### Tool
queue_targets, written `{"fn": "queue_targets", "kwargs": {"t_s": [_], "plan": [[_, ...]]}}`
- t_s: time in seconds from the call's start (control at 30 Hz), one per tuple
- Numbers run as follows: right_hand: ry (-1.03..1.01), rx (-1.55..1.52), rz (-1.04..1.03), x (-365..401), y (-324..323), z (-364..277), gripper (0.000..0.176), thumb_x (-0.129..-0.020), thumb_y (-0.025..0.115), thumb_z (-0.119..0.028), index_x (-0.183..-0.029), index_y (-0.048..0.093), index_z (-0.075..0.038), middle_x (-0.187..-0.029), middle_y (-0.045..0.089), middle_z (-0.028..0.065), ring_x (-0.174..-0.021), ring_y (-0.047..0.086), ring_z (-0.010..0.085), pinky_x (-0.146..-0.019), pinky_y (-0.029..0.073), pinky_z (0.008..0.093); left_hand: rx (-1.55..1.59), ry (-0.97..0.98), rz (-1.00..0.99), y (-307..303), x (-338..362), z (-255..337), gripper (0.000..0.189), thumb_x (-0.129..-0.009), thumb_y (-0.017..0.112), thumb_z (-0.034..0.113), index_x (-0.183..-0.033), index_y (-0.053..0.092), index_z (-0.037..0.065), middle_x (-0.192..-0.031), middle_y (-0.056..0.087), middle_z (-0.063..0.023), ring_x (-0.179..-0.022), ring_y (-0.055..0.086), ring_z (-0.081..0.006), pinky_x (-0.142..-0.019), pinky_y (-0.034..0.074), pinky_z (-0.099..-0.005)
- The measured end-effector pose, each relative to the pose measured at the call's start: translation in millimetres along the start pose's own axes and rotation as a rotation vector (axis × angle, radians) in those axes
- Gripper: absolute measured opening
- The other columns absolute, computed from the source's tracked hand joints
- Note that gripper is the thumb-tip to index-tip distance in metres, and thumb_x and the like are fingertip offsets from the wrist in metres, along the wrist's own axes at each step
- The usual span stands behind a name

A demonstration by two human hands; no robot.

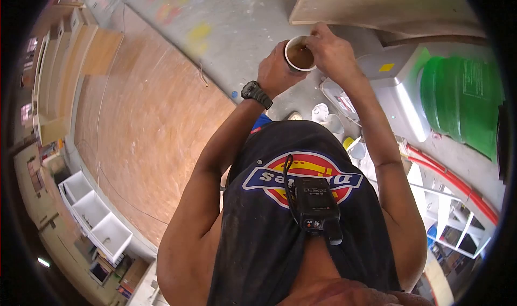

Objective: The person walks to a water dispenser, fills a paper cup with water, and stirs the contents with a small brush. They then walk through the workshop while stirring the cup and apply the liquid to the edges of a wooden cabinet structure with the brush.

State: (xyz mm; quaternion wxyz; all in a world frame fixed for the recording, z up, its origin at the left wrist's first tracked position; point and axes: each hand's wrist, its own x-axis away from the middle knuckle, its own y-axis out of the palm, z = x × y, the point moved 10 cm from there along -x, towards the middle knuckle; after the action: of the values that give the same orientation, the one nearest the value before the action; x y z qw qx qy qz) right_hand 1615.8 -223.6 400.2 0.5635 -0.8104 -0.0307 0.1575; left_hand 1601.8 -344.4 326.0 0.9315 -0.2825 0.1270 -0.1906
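My left hand (276, 72) is wrapped round a small cup (288, 64) with a white rim and brown liquid inside. A dark watch (257, 94) sits on that wrist. Over the cup's right rim, the fingers of my right hand (329, 50) are pinched together, their tips reaching into the mouth of the cup. Whatever they grip is too small or hidden to name. Both hands are held out in front of my chest, above the grey floor (237, 34).
A large brown board (145, 117) spans the left side. On the right stand a silver appliance (398, 85) and a green water jug (458, 99), with red tubes (452, 179) below. A wooden panel (377, 7) juts in at top right. White drawers (94, 214) stand lower left.
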Motion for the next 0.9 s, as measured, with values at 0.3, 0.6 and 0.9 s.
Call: {"fn": "queue_targets", "kwargs": {"t_s": [0.3, 0.6, 0.9], "plan": [[-0.123, -0.058, -0.138, -59, 28, -48, 0.012, -0.086, 0.066, -0.012, -0.094, 0.074, -0.007, -0.146, 0.055, 0.0118, -0.099, 0.072, 0.0344, -0.085, 0.057, 0.0461, 0.009, -0.122, 0.096, -51, 5, -46, 0.081, -0.069, 0.091, 0.034, -0.136, 0.052, 0.009, -0.126, 0.067, -0.0149, -0.113, 0.067, -0.0369, -0.092, 0.056, -0.0458], [-0.245, -0.14, -0.255, -152, 72, -106, 0.01, -0.084, 0.065, -0.008, -0.09, 0.07, -0.003, -0.145, 0.056, 0.0138, -0.095, 0.071, 0.0388, -0.084, 0.058, 0.0469, 0.039, -0.16, 0.164, -127, -23, -119, 0.082, -0.071, 0.092, 0.033, -0.138, 0.052, 0.009, -0.125, 0.067, -0.0165, -0.115, 0.066, -0.0374, -0.094, 0.056, -0.0454], [-0.435, -0.237, -0.225, -265, 135, -172, 0.008, -0.084, 0.068, -0.009, -0.088, 0.073, -0.004, -0.139, 0.061, 0.0176, -0.101, 0.071, 0.0382, -0.086, 0.058, 0.0468, 0.037, -0.129, 0.298, -226, -56, -201, 0.085, -0.068, 0.092, 0.032, -0.14, 0.05, 0.014, -0.128, 0.065, -0.0151, -0.114, 0.065, -0.0393, -0.092, 0.057, -0.0477]]}}
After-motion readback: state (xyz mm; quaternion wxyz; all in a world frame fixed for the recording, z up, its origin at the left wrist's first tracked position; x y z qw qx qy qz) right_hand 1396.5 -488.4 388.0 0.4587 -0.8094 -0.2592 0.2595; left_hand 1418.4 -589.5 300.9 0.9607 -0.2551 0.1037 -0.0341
